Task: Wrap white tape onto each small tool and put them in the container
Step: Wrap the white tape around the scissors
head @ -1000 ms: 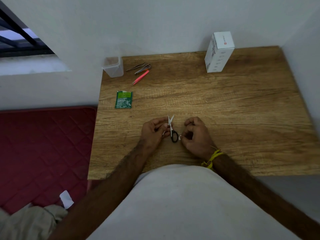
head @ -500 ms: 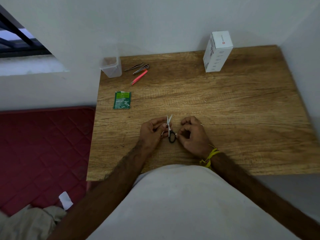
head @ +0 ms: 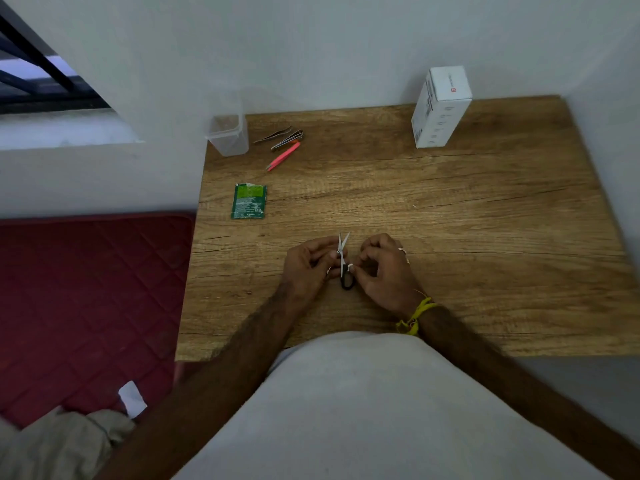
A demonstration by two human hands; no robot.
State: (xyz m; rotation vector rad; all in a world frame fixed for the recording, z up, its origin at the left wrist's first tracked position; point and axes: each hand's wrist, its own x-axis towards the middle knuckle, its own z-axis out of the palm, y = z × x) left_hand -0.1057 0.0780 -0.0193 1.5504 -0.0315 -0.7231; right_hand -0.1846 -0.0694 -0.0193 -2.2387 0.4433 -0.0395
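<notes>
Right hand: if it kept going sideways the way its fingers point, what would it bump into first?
Probably the small scissors, right beside the right hand, whose fingertips seem to pinch white tape there. The left hand comes next.

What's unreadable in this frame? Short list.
- White tape at the scissors, head view: too small to tell how far it is wrapped.
- Right hand palm: hidden by curled fingers.
- Clear container contents: too small and hazy.
- White box print: too small.

Matt grained wood table (head: 450, 220), clear plastic container (head: 228, 136), shiny metal scissors (head: 343, 249)
</notes>
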